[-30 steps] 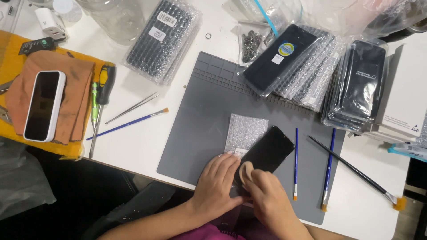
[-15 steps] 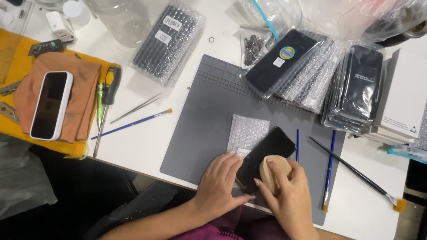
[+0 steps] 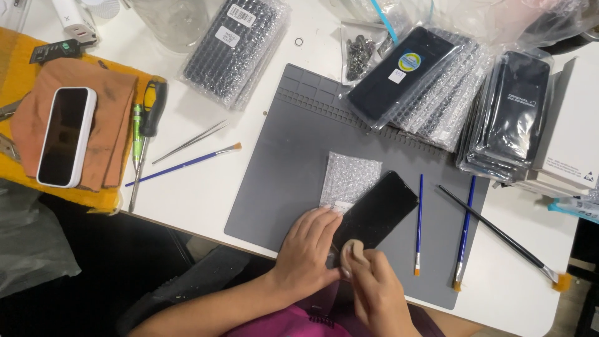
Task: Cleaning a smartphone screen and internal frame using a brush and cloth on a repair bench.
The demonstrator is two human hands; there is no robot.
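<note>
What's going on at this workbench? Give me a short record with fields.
Left hand: steadies the black phone screen at its near edge
Right hand: presses a small beige pad to that screen
Surface: grey work mat on a white table
Beside the screen: bubble-wrap pouch, blue-handled brushes
Far left: white phone on an orange cloth

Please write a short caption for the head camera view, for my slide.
Left hand steadies a black screen on a grey mat while the right hand presses a beige pad on it.
</note>
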